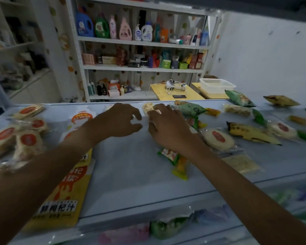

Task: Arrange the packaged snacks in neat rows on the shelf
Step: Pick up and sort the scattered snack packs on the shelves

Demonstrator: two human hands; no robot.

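Note:
On the pale blue shelf [131, 165] lie many packaged snacks. Round pale cakes with red labels [27, 140] are grouped at the left. A small pale snack pack [147, 107] lies at the back middle, and my right hand [168, 128] has its fingertips on it. My left hand [118, 121] hovers just left of it, fingers spread and curled, holding nothing. Green packs [191, 109] and a yellow pack [251, 133] lie scattered to the right. A green and yellow pack [177, 163] lies under my right forearm.
A tall yellow and orange pouch [67, 191] lies on the shelf under my left arm. Behind stands a white rack of bottles and boxes [141, 41], a yellow table with cables and a phone [177, 92], and a white basket [216, 85]. More goods show on the lower shelf [166, 227].

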